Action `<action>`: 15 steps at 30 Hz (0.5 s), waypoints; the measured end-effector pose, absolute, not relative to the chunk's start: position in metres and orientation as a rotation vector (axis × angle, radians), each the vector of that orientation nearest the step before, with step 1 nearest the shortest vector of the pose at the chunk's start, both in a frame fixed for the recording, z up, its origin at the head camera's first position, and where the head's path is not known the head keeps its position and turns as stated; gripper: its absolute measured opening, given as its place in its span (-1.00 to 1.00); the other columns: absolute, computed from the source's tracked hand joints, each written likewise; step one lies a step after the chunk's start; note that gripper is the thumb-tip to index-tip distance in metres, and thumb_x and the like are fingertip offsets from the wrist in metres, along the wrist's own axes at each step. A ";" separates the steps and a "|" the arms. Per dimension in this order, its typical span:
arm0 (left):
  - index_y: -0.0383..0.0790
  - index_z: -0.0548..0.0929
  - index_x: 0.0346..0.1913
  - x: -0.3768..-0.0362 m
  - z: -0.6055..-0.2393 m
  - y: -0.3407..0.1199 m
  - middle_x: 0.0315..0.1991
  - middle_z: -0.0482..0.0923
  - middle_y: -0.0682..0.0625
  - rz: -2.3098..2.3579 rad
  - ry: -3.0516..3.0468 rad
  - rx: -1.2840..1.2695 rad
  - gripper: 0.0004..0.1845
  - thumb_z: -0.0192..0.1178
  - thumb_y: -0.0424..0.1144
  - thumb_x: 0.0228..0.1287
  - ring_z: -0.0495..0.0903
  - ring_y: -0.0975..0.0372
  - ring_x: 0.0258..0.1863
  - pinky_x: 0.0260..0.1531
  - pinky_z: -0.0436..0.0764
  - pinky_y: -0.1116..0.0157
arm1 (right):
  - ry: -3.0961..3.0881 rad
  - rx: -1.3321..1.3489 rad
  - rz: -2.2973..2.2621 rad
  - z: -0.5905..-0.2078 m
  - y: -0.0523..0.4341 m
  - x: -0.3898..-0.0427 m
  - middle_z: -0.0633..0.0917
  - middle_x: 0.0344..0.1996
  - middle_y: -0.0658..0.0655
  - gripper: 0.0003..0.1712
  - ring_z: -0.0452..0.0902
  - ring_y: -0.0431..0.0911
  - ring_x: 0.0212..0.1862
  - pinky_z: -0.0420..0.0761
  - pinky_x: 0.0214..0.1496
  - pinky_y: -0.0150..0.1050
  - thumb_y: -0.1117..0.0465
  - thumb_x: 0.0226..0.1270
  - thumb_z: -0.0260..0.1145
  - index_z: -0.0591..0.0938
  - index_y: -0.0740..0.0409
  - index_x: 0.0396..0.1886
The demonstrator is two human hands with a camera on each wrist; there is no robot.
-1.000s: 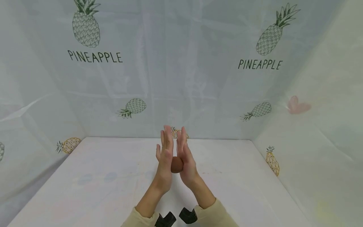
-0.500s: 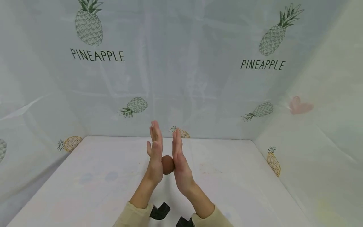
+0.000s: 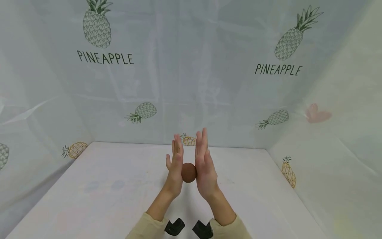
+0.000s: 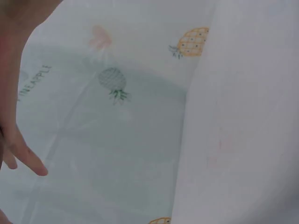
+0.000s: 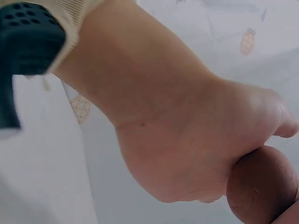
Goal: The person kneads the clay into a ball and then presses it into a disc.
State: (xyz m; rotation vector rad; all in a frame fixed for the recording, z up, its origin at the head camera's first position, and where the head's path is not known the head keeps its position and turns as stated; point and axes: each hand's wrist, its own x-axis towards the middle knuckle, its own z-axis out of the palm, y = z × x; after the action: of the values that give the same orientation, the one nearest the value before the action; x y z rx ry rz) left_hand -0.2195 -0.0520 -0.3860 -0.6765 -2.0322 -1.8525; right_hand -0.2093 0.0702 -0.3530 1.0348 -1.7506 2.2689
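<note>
- Far left of the head view, a yellow pineapple print [image 3: 78,150] on the sheet.
- Lower centre now: the left hand [image 3: 175,174], fingers straight and pointing up, palm flat against the ball, nothing curled round it!
- And the brown ball [image 3: 189,172] itself, low in the middle, sandwiched between both palms.
- Just right of it, the right hand [image 3: 206,173], fingers straight up too, palm touching the ball's right side.
- Out at right, a pink heart print [image 3: 317,114].
</note>
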 end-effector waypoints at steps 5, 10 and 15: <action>0.10 -0.41 0.73 -0.214 -0.390 -0.041 0.72 -0.53 0.25 -1.874 -2.035 -0.762 -0.30 -0.64 0.18 0.69 -0.59 0.23 0.69 0.40 -0.72 -0.28 | -1.760 0.950 2.257 -0.351 0.082 -0.216 -0.29 0.73 -0.19 -0.26 -0.57 -0.10 0.72 -0.63 0.57 0.34 -0.28 0.68 -0.49 -0.37 -0.45 0.73; 0.04 -0.42 0.73 -0.207 -0.390 -0.033 0.73 -0.56 0.23 -1.808 -2.048 -0.838 -0.28 -0.69 0.22 0.68 -0.58 0.24 0.70 0.40 -0.69 -0.30 | -1.761 0.894 2.258 -0.355 0.090 -0.227 -0.30 0.72 -0.20 -0.27 -0.57 -0.13 0.72 -0.63 0.57 0.33 -0.26 0.68 -0.48 -0.37 -0.47 0.73; 0.03 -0.39 0.74 -0.203 -0.385 -0.032 0.74 -0.54 0.20 -1.718 -2.042 -0.867 -0.25 -0.74 0.26 0.67 -0.57 0.15 0.71 0.42 -0.65 -0.32 | -1.775 0.906 2.353 -0.366 0.086 -0.238 -0.35 0.73 -0.16 -0.28 -0.64 -0.11 0.71 -0.65 0.55 0.35 -0.21 0.71 -0.48 -0.40 -0.43 0.73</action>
State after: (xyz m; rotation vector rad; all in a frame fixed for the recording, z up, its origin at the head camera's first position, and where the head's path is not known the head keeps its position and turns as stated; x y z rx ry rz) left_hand -0.2027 -0.0318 -0.3855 -0.8666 -2.0421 -1.7176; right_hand -0.2377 0.0865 -0.3658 0.9064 -1.7747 2.3526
